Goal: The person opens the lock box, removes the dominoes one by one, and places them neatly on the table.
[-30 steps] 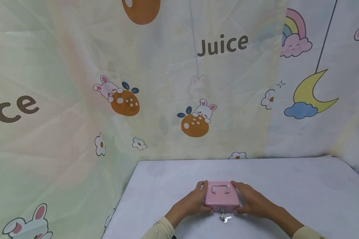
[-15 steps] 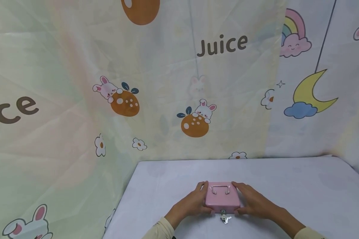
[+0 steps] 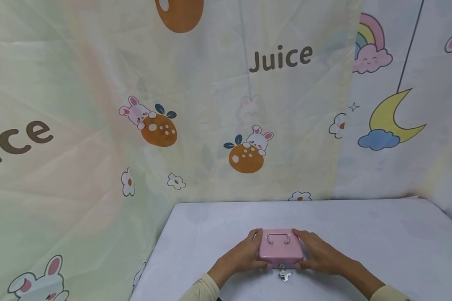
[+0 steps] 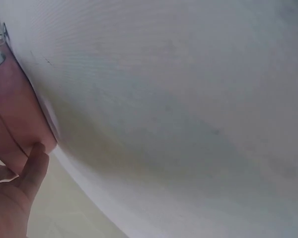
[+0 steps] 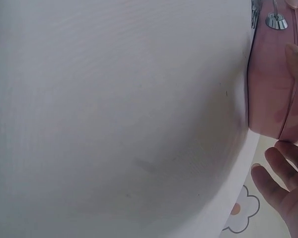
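A small pink cash box (image 3: pixel 281 247) with a wire handle (image 3: pixel 278 237) on its lid sits on the white table. My left hand (image 3: pixel 245 253) holds its left side, thumb at the front and fingers along the side. My right hand (image 3: pixel 319 253) holds the right side likewise, its thumb near the lid's front edge in the right wrist view. Keys (image 3: pixel 284 274) hang from the lock (image 5: pixel 276 21) on the front. A darker strip shows beneath the lid's front edge. Inside the box is hidden.
The white-covered table (image 3: pixel 211 225) reaches back to a printed cloth wall (image 3: pixel 207 104). Another cloth wall (image 3: pixel 60 200) rises along the left side, and the table's left edge runs beside it.
Both hands stay on the box's sides. At the front, the lid's edge seems slightly raised, with a darker strip now visible below it. The head view has shifted slightly.
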A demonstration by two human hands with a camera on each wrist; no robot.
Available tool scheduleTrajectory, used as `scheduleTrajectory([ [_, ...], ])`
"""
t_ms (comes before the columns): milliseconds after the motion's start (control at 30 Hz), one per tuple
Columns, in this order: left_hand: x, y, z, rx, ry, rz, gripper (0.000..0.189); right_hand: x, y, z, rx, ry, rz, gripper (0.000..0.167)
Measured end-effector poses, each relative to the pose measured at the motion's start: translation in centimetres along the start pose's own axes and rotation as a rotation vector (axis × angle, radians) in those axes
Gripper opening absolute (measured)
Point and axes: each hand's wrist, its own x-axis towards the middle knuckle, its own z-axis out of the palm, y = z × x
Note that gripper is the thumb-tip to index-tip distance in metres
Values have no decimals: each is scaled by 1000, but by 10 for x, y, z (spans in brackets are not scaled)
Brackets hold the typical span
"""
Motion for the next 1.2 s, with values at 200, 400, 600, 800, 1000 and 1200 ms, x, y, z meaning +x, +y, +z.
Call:
scheduleTrajectory([
  [200, 0, -1, 1, 20, 10, 9, 106, 0, -1, -1, -4, -10, 9, 100],
  [400, 0, -3, 2, 29, 15, 2, 104, 1, -3, -3, -11, -10, 12, 97],
  [600, -2, -2, 2, -1, 15, -21, 104, 3, -5, -5, 12, -39, 42, 98],
  [800, -3, -2, 2, -12, 34, -15, 101, 1, -8, -10, -8, -43, 20, 90],
  [1000, -3, -3, 0, 8, 45, 7, 96, 2, -9, -14, 4, -69, 54, 86],
  [1200, -3, -3, -4, 52, 60, 45, 90, 5, -9, -17, 57, -110, 149, 87],
])
